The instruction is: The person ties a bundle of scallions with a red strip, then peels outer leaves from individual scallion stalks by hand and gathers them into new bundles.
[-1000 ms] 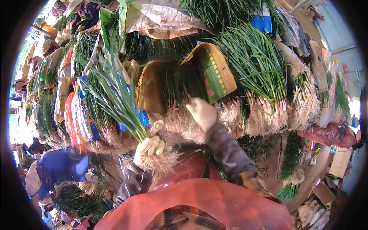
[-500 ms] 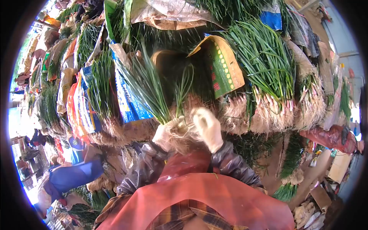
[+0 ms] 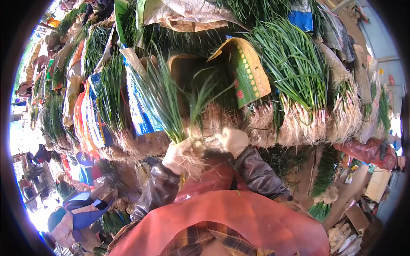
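Observation:
My left hand (image 3: 183,155), in a pale glove, is wrapped round the base of a bunch of green onions (image 3: 164,102), whose leaves point up and roots hang below the fingers. Close to its right, my right hand (image 3: 234,141), gloved too, has its fingers curled by the roots of a smaller cluster (image 3: 200,100); what they pinch is too small to make out. Behind both hands, rooted bunches (image 3: 215,119) lie beside a bent green and yellow cardboard piece (image 3: 247,72).
A large onion bunch (image 3: 294,72) lies at the right. Blue and white sacking (image 3: 143,111) is on the left, with more bunches (image 3: 113,94) beyond. A person in blue clothing (image 3: 81,217) bends at the lower left.
My right hand has come back from the rooted bunches to beside my left hand, and a smaller cluster now stands between them. The person at the lower left has bent lower.

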A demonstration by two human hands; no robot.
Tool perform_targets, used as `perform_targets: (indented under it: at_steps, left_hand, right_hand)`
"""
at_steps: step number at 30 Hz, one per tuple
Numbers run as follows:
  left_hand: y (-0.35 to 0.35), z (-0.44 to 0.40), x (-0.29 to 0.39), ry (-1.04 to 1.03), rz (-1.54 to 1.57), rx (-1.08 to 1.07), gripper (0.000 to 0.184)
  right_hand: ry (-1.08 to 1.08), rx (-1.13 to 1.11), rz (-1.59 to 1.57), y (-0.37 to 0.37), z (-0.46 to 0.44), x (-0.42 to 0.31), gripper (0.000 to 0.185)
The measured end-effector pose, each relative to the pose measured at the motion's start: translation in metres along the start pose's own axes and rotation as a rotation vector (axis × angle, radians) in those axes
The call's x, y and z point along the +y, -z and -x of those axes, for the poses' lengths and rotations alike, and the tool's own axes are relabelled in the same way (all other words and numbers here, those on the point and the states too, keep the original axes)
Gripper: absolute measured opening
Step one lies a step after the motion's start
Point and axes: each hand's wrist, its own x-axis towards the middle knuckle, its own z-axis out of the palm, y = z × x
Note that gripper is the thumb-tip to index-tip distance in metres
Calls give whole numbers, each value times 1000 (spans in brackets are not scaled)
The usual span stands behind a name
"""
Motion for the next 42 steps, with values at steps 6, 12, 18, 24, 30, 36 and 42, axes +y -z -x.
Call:
perform_targets:
  at_steps: [6,12,18,24,30,36,42]
  left_hand:
    - [-1,8,18,-297,226,-337,35]
    - [5,13,24,-198,153,-257,66]
    - [12,-48,-23,-128,-17,-71,21]
    - [16,-27,-27,-44,304,-233,14]
    - [18,-12,-25,-62,247,-203,20]
    - [24,-3,-35,-40,169,-159,14]
    - [37,53,-14,-276,260,-270,16]
  right_hand:
    - [11,633,-25,23,-58,-44,39]
    - [41,591,-401,60,-43,-30,26]
    - [554,787,-91,29,44,-49,21]
    - [151,-104,-1455,27,30,-28,52]
    - [158,-487,-1781,36,12,-86,27]
    - [-26,514,-1179,-5,-25,-39,20]
    - [0,-309,34,23,23,32,55]
